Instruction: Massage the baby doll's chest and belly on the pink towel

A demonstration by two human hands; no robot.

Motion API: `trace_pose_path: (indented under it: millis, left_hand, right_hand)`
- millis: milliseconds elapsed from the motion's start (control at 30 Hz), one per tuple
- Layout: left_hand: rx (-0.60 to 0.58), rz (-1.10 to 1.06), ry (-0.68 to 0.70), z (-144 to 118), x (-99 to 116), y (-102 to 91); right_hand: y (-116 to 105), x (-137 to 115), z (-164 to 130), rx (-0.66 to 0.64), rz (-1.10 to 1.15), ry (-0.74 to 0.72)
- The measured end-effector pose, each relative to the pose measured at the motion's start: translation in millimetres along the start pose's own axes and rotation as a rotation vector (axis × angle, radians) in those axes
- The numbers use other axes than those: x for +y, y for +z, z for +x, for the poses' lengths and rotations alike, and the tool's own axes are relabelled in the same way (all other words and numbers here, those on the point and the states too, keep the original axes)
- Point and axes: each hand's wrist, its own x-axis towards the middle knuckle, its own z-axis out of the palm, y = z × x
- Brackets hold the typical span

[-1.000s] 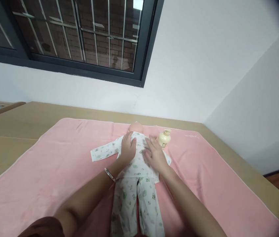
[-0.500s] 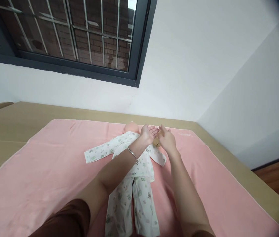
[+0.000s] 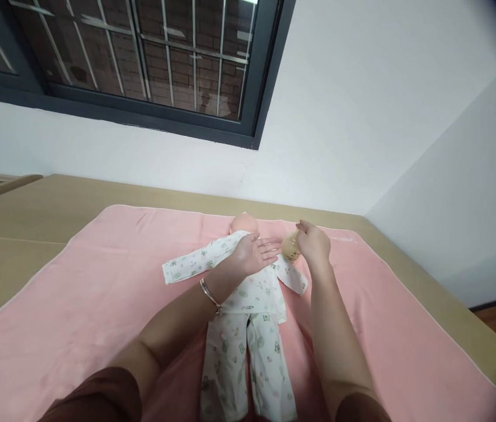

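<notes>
right hand (image 3: 315, 245): fingers are bending over the upper part of the bottle (image 3: 290, 247), meeting it at the top. the hand is hiding the neck, so how tightly this grip is closing cannot be told, nor whether the base is resting or lifting clear. main worry: if the hold is only a light one at the top, the bottle could be tipping or slipping, more so with its weight hanging below the fingers.

left hand (image 3: 254, 255): opening flat, palm up, fingers loosely spread, holding nothing. its fingertips are pointing at the bottle, ending just beside it. anything coming out at this angle could be missing the palm or running between the fingers, since the palm is lying flat rather than cupping.

below that palm the shirt (image 3: 256, 299) is showing. a drip could be marking it, or the near sleeve (image 3: 294, 278), which is stretching out just below the bottle. whether the left hand is touching the cloth cannot be told; if so, the bangle (image 3: 209, 295) could be catching.

doll (image 3: 244, 223) is lying face hidden, trousers (image 3: 225, 366) running toward the wearer. pink mat (image 3: 111, 293) is covering most of the worktop (image 3: 14, 211); its soft folds could be making the bottle's footing unsteady.
</notes>
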Motion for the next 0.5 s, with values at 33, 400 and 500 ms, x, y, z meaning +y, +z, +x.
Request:
trace_pose_path:
  millis: [33, 400, 500]
  left_hand:
    - [0.028, -0.015, -0.002, -9, 0, -3.3]
    - [-0.109, -0.022, -0.003, -66, 4, 12.4]
    - [-0.189, 0.058, -0.022, -65, -3, 5.4]
  right_hand:
    - [4, -3, -6, 0.022, -0.033, -0.045]
    - [51, -47, -129, -0.015, 0.103, -0.983]
    - [48, -49, -146, -0.005, 0.126, -1.108]
